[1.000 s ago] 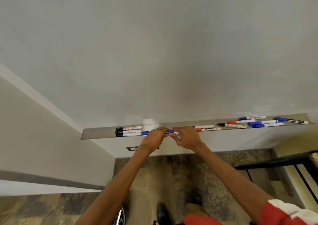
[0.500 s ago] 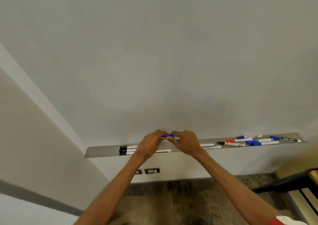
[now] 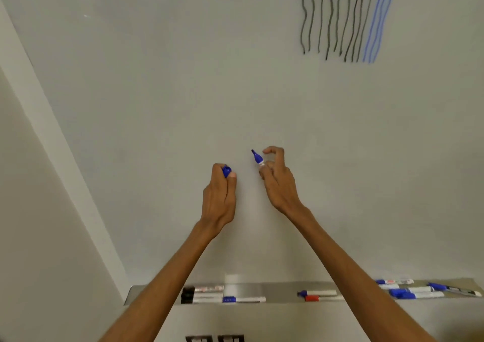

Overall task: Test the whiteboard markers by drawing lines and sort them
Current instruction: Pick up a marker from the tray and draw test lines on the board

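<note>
My right hand [image 3: 277, 182] holds an uncapped blue marker [image 3: 258, 159] in front of the whiteboard [image 3: 183, 79], its tip pointing up and left, a little off the surface. My left hand [image 3: 220, 197] grips the blue cap [image 3: 226, 171] in a curled fist. Several wavy black lines [image 3: 335, 19] and blue lines [image 3: 377, 22] are drawn at the board's upper right. On the metal tray [image 3: 277, 289] below lie black-capped markers [image 3: 201, 294] at the left, a blue and a red one [image 3: 318, 295] in the middle, and several blue ones [image 3: 413, 290] at the right.
A white frame strip [image 3: 52, 137] runs along the board's left edge, with a plain wall beyond it. Two wall sockets [image 3: 214, 338] sit under the tray. My forearms cross in front of the tray.
The hands have risen from the tray and pulled apart: the cap has come off into my left hand and the marker stays in my right. The view has tilted up, showing the drawn lines.
</note>
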